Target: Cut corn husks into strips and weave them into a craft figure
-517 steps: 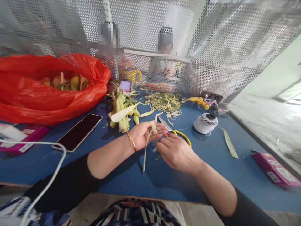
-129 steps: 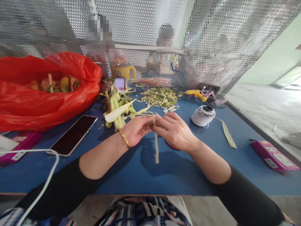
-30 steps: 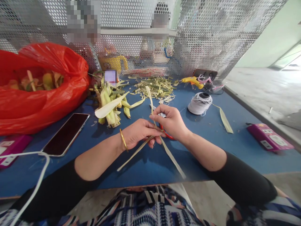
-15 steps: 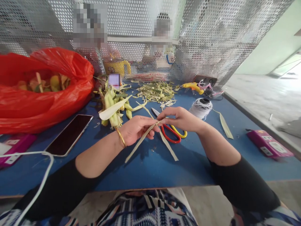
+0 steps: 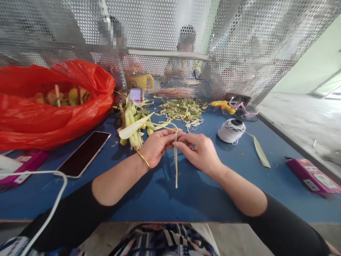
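My left hand [image 5: 157,145] and my right hand [image 5: 200,152] meet over the blue table [image 5: 165,192], both pinching the top of a pale leaf strip [image 5: 176,167]. The strip hangs straight down between them to the table. A gold bangle sits on my left wrist. Just behind my left hand lies a pile of green-yellow husk leaves [image 5: 135,124]. My right hand covers the scissors; they are hidden.
A red plastic bag [image 5: 53,103] of scraps fills the left. A phone [image 5: 84,153] and a white cable [image 5: 50,199] lie near it. Cut leaf trimmings [image 5: 182,110], a glue gun [image 5: 223,106], a thread spool [image 5: 231,130], a loose leaf [image 5: 260,153] and pink boxes [image 5: 311,177] lie around. A perforated metal screen [image 5: 239,46] stands behind.
Half a second ago the strips were spread in a V between my hands and the scissors showed. My hands have come together and the strip now hangs as one straight piece.
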### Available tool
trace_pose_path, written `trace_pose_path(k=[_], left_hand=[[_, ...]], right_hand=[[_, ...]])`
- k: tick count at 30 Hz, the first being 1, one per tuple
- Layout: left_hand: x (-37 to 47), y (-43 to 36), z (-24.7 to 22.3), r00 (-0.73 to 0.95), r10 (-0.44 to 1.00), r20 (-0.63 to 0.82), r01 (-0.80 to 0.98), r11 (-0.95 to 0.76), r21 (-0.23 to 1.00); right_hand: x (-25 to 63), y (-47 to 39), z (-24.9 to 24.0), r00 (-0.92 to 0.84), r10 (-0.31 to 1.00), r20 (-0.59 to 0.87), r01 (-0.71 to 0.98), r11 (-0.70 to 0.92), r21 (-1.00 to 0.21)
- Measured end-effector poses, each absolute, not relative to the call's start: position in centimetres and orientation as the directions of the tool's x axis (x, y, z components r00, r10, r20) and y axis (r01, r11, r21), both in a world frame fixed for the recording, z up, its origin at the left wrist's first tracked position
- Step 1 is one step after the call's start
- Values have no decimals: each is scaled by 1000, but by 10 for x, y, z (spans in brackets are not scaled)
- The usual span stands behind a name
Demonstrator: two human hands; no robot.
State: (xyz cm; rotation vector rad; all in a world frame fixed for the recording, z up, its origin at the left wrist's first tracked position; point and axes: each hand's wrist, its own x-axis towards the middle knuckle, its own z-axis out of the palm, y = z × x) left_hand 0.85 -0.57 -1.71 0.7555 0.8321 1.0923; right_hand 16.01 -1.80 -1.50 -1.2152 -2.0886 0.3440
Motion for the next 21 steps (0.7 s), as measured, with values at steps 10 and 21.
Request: trace_pose_path(k=[10,21], left_hand=[[9,-7,-16,208,958,-196,-440,271,856],[6,-3,-18,213,954,-210,-435,286,854]], right_hand=[[155,-15,-26,-410,848,336,630,530,-568],[164,-14,-16,-315,857,407,562,514,-648]])
